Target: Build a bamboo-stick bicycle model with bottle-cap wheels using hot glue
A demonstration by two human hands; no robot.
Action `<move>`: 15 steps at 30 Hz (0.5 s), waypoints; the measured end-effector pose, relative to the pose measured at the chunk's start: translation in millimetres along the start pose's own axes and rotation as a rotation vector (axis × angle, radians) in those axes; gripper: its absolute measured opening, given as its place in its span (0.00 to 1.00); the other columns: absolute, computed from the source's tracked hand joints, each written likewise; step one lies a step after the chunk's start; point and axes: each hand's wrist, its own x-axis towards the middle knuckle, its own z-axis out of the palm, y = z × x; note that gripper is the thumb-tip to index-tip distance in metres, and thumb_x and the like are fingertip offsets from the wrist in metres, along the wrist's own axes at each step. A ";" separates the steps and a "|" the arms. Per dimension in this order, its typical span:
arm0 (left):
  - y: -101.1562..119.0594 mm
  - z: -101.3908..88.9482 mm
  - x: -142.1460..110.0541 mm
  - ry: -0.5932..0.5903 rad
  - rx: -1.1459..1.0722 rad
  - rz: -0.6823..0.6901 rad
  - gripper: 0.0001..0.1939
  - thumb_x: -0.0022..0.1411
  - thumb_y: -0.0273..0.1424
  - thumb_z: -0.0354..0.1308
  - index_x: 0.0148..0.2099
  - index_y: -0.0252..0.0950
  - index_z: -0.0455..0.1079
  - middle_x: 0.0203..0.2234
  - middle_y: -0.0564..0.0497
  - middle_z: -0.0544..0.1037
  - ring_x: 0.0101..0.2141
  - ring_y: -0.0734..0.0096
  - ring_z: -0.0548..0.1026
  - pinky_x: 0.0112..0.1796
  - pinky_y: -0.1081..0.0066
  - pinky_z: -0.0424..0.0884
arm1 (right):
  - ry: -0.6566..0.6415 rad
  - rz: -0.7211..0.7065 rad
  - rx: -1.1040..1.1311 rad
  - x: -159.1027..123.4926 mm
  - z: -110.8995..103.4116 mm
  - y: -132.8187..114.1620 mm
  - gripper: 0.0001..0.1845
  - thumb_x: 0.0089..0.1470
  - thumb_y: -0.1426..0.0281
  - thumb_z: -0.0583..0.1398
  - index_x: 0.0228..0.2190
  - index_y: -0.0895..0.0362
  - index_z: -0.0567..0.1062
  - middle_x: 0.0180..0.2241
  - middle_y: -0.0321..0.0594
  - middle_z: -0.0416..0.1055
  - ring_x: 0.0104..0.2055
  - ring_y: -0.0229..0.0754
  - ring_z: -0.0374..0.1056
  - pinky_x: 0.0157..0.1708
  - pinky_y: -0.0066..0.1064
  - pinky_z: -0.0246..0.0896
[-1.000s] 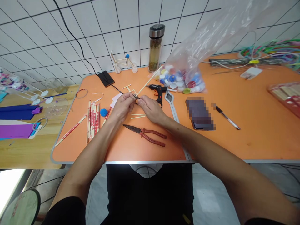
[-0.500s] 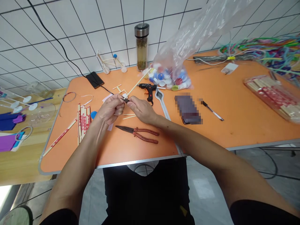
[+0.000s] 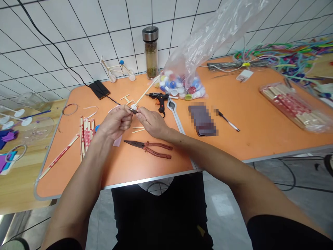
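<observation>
Above the orange table my left hand [image 3: 117, 121] is closed at the lower end of a pale wooden chopstick [image 3: 145, 92], which slants up to the right. Against it, my right hand [image 3: 153, 122] is closed on a small dark, blade-like tool [image 3: 134, 111]; most of it is hidden by the fingers. Needle-nose pliers [image 3: 148, 146] with reddish handles lie just below the hands. Two short stick pieces [image 3: 137, 129] rest under my right hand. Beyond the hands are a small frame of joined sticks [image 3: 125, 98] and a black glue gun [image 3: 159, 99].
Wrapped chopsticks [image 3: 85, 133] lie at left. A glass bottle [image 3: 151, 57], a bag of bottle caps [image 3: 179, 85] and a stick model with wheels [image 3: 117, 69] stand along the wall. At right are a blurred phone [image 3: 202, 119], a pen [image 3: 227, 119] and a chopstick pack [image 3: 293, 106].
The view has turned to the right, so the table things appear further left. Both hands stay together at the chopstick's lower end, and the left fingers have curled in more.
</observation>
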 end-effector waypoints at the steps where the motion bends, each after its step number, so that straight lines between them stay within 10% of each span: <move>1: 5.2 -4.4 -2.6 -0.068 -0.022 -0.089 0.13 0.50 0.28 0.71 0.30 0.39 0.68 0.18 0.63 0.55 0.18 0.83 0.45 0.18 0.80 0.44 | -0.013 -0.028 -0.019 -0.4 -0.8 0.5 0.21 0.82 0.51 0.45 0.46 0.50 0.69 0.41 0.42 0.80 0.43 0.53 0.75 0.39 0.38 0.51; 7: 6.7 -7.9 -7.9 -0.053 -0.084 -0.089 0.15 0.49 0.26 0.72 0.29 0.38 0.67 0.18 0.62 0.55 0.18 0.84 0.47 0.18 0.82 0.46 | -0.024 -0.054 -0.061 -2.5 0.2 -0.3 0.21 0.83 0.52 0.45 0.47 0.50 0.70 0.42 0.43 0.81 0.42 0.53 0.76 0.38 0.38 0.51; 15: -28.5 28.3 -2.8 0.434 0.298 0.572 0.13 0.64 0.24 0.67 0.30 0.38 0.67 0.27 0.55 0.69 0.31 0.74 0.65 0.34 0.78 0.65 | 0.098 0.044 0.107 -5.7 9.2 -7.2 0.22 0.82 0.51 0.45 0.44 0.49 0.70 0.37 0.41 0.78 0.40 0.53 0.74 0.38 0.38 0.53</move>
